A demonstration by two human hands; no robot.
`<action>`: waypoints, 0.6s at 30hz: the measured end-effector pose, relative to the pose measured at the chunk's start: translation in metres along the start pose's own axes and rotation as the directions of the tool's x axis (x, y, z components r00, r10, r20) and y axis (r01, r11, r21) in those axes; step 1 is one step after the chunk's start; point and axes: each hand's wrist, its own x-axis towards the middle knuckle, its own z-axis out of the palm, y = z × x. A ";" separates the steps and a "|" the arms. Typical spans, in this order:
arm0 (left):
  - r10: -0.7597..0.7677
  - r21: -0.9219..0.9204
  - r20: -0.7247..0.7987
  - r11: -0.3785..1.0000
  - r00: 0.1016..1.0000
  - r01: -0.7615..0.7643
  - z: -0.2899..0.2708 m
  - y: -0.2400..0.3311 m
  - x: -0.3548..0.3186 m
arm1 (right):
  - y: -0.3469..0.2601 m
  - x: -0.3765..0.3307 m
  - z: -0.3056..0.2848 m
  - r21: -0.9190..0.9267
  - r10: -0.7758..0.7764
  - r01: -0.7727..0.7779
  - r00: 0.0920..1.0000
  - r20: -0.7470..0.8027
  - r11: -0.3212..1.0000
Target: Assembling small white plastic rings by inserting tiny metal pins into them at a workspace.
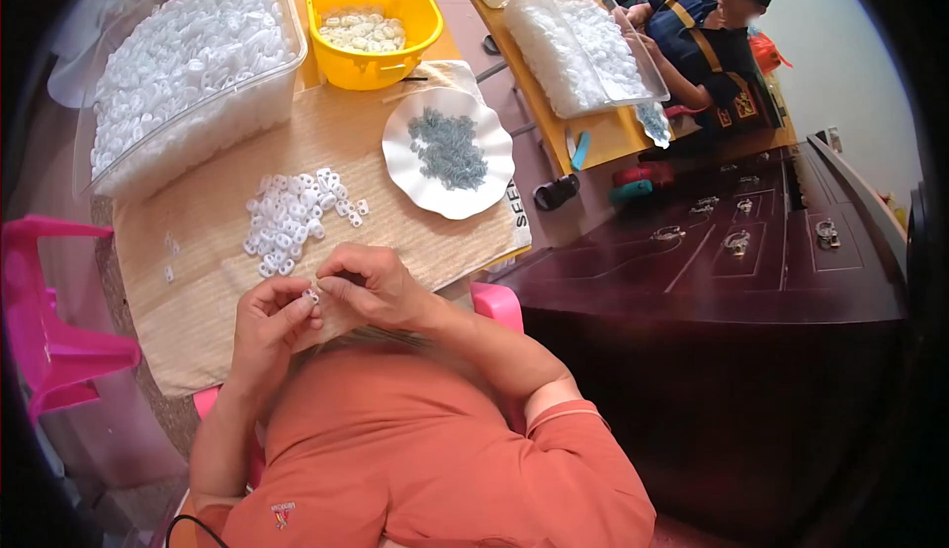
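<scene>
Close to the table's near edge, my left hand [269, 323] pinches a small white plastic piece [312, 297] between thumb and fingers. My right hand [374, 286] is right beside it, thumb and fingertips pressed together at the piece; whatever they hold is too small or hidden to make out. Just beyond my hands lies a loose pile of white plastic pieces [285, 220] with holes, a few strayed to its right. A white plate with a wavy rim [399, 177] stands to the far right of the pile, bearing many small grey-blue pieces [450, 148].
A clear bin [198, 143] full of white pieces stands far left, beside a yellow tub [371, 72] with cream-coloured pieces. Pink stools [74, 350] flank the cloth-covered table [188, 321]. At another table [554, 123] a person works by a second bin [583, 49]. Dark carved panel [633, 261] at right.
</scene>
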 end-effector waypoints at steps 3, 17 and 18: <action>-0.006 0.032 -0.008 0.999 1.000 0.006 -0.003 -0.002 -0.002 | 0.006 -0.001 0.001 -0.011 -0.034 0.034 0.999 0.021 0.999; 0.021 -0.026 0.057 0.999 0.998 -0.020 -0.006 -0.004 0.001 | 0.002 -0.004 0.004 0.071 0.151 -0.151 0.989 0.004 0.986; 0.018 -0.023 0.043 1.000 0.999 -0.017 -0.007 -0.003 0.000 | 0.000 -0.004 0.007 0.129 0.172 -0.167 0.985 -0.024 0.977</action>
